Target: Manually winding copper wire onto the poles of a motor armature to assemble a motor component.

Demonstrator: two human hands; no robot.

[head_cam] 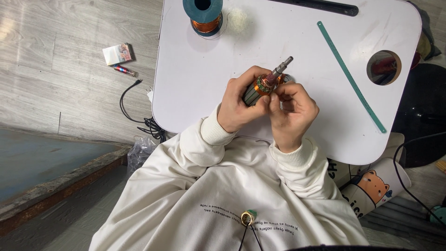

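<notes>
My left hand (239, 104) grips a small motor armature (265, 83), a dark slotted core with copper winding and a steel shaft pointing up and right. My right hand (292, 109) pinches at the copper end of the armature with thumb and fingers. Both hands hover over the near part of a white lap table (209, 83). Whether a wire runs between my right fingers is too small to tell.
A teal spool of copper wire (204, 16) stands at the table's far left. A long green strip (350, 76) lies diagonally at right, beside a round cup hole (383, 67). On the floor at left lie a small box (118, 53), a lighter (123, 70) and a black cable (132, 104).
</notes>
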